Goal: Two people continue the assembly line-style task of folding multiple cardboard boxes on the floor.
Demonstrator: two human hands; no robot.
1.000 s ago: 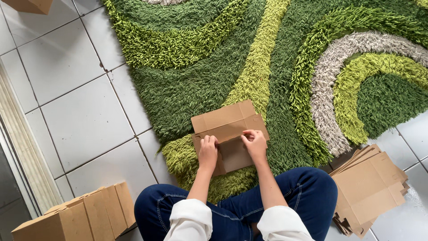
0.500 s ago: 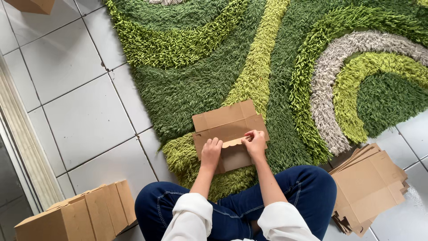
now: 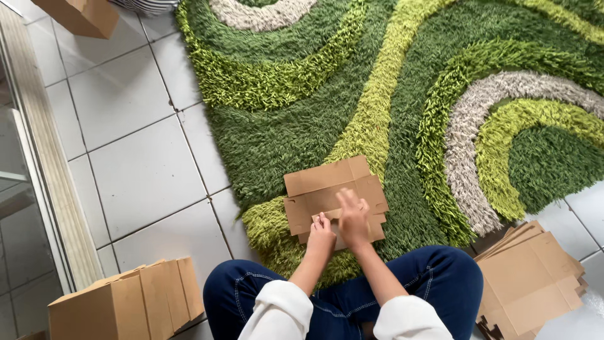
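Note:
A flat brown cardboard box blank (image 3: 327,186) lies on the shaggy green rug (image 3: 377,82) just beyond my knees. My left hand (image 3: 321,235) rests on its near edge, fingers curled against a small flap. My right hand (image 3: 352,217) presses down on the blank's near middle, fingers spread forward over the cardboard. Both sleeves are white, and my legs in blue jeans (image 3: 440,280) are crossed below.
A stack of flat cardboard blanks (image 3: 531,283) lies on the tiles at my right. Several folded boxes (image 3: 126,302) stand at lower left. Another brown box (image 3: 85,16) sits at top left. A door track (image 3: 44,157) runs along the left.
My right hand has slid from the blank's right edge toward its middle, next to the left hand. The near flap looks pressed flatter. The view has shifted slightly.

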